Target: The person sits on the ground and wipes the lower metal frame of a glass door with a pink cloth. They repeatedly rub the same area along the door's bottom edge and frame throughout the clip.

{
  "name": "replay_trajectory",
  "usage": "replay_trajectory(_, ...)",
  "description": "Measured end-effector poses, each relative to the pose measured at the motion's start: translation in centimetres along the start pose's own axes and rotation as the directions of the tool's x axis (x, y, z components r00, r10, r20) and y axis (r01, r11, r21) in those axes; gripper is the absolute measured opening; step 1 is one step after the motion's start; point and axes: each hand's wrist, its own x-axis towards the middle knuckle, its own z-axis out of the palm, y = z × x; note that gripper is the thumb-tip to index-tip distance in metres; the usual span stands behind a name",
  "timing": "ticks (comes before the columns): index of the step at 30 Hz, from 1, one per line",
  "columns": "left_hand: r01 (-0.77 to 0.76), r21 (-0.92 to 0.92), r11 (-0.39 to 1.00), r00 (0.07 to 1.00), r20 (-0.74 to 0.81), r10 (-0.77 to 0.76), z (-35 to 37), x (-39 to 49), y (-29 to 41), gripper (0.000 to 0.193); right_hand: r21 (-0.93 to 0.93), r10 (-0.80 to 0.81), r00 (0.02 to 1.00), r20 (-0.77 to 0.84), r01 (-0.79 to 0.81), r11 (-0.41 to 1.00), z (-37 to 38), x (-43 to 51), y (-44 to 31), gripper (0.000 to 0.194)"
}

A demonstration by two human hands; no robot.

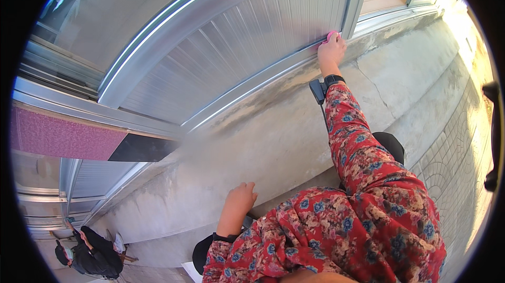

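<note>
My right hand (332, 51) is stretched out to the lower corner of a ribbed metal door panel (252, 38). Its fingers close over a pink thing (332, 33), perhaps a sponge or cloth, mostly covered by the hand. The pink thing is against the panel's bottom rail (272, 66), beside the upright metal frame (355, 5). On my right wrist sits a black strap with a dark device (318, 91). My left hand (240, 198) is near my knee, with its fingers loosely bent and nothing seen in it.
A cracked concrete ledge (268, 133) runs below the door, with a step and patterned paving (438, 164) at right. A pink wall panel (67, 133) adjoins the door frame. Further off at lower left, a person in dark clothes (94, 257) sits by another panel, one arm raised to it.
</note>
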Motion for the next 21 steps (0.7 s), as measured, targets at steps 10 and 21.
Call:
replay_trajectory(10, 0.008, -0.017, 1.0, 1.0, -0.025, -0.009, 0.1, 0.9, 1.6, 0.032, 0.164, -0.313, 0.948, 0.058, 0.3, 0.94, 3.8, -12.4, -5.6, 0.062)
replay_trajectory(21, -0.019, -0.02, 1.0, 0.997, -0.07, 0.017, 1.2, 2.3, 1.0, 0.025, 0.33, -0.843, 0.537, -0.004, 0.797, 0.506, 0.5, -16.0, -5.4, 0.058)
